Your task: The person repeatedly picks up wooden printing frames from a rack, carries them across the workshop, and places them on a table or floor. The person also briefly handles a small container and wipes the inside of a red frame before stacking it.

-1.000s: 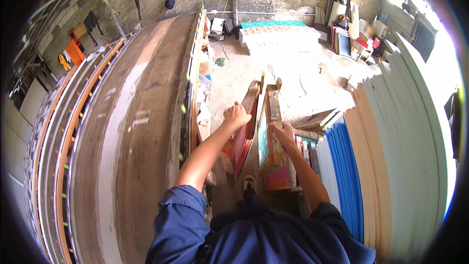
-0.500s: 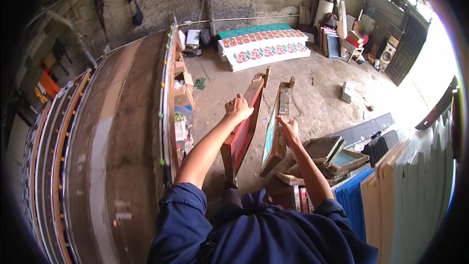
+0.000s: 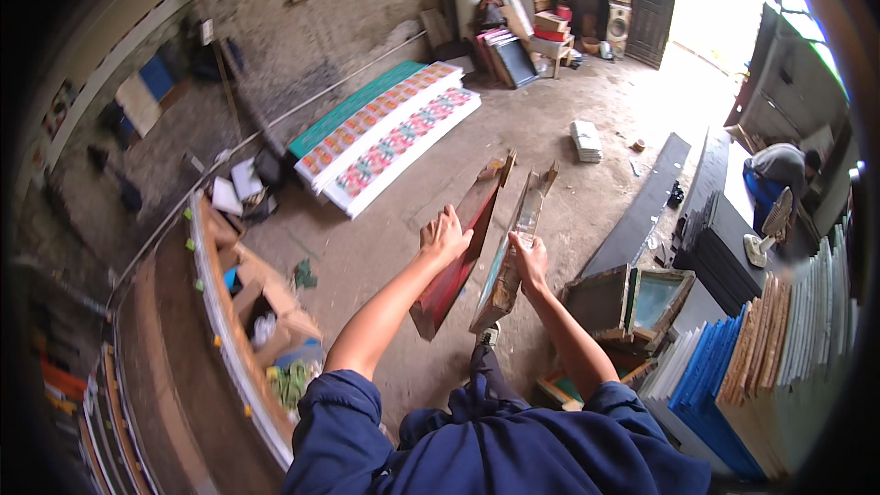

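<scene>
I carry two screen-printing frames, one in each hand, both standing on edge in front of my body. My left hand grips the upper edge of a wooden frame with a red face. On the other side, my right hand is closed round the top edge of a second, worn wooden frame, whose turquoise inner face shows as a thin strip. A narrow gap separates the two frames. The floor shows below them, and my fingertips are partly hidden behind the edges.
A long printing table runs along the left, with cardboard boxes beside it. Ahead lies a stack of patterned sheets. More frames and upright boards stand at right. A person bends down farther right.
My view has turned to the right, so the patterned stack now sits farther left and a bending person shows at right. Both frames stay in my hands, and a foot now shows below them.
</scene>
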`<state>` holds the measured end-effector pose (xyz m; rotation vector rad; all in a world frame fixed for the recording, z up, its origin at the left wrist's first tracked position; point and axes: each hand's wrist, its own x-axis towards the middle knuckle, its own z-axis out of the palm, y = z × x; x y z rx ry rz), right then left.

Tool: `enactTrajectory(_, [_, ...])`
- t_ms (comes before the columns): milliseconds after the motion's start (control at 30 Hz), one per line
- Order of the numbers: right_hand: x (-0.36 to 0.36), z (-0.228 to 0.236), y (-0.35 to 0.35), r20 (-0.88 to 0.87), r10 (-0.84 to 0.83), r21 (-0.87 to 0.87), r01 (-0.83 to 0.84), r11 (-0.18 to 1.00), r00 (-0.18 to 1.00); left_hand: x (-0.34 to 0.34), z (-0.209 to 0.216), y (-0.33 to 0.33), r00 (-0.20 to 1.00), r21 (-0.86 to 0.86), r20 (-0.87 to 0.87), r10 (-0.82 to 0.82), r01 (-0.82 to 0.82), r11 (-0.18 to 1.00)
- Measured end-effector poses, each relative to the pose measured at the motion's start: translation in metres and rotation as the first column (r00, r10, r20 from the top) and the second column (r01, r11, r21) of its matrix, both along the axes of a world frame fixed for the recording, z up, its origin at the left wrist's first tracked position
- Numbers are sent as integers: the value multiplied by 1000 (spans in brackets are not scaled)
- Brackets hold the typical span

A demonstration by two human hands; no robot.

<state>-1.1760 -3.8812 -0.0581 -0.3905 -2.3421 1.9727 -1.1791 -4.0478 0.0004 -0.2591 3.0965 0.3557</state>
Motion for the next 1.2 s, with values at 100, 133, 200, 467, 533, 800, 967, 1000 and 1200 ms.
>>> enactTrajectory(100, [-79, -26, -9, 20, -137, -110, 138, 984, 990, -87, -24, -9, 996, -17, 5, -94, 94, 995])
enactTrajectory(133, [-111, -44, -6, -21, -212, -77, 210, 975, 977, -125, -26, -6, 992, -9, -5, -129, 129, 992])
enactTrajectory(200, [-151, -53, -2, 31, -284, -91, 285, 954, 958, -178, -36, -5, 982, -2, 18, -186, 186, 983])
enactTrajectory(467, [-274, -55, 18, 80, -568, -43, 572, 819, 819, -339, -62, 31, 866, 53, 84, -494, 491, 870])
enactTrajectory(533, [-294, -44, 14, 84, -639, 8, 640, 768, 765, -378, -66, 32, 806, 52, 87, -585, 583, 811])
enactTrajectory(800, [-344, -104, -8, 33, -931, 30, 931, 364, 363, -481, -92, 62, 448, 114, 153, -881, 878, 466])
enactTrajectory(967, [-336, -121, -3, 63, -998, 9, 1000, 27, 26, -514, -99, 99, 187, 72, 80, -979, 979, 193])
enactTrajectory(1000, [-338, -114, -8, 82, -996, -3, 1000, -29, -28, -520, -101, 103, 143, 67, 82, -986, 987, 149])
enactTrajectory(1200, [-314, -175, 23, 157, -933, -33, 943, -332, -323, -531, -110, 165, -218, 77, 97, -971, 974, -211])
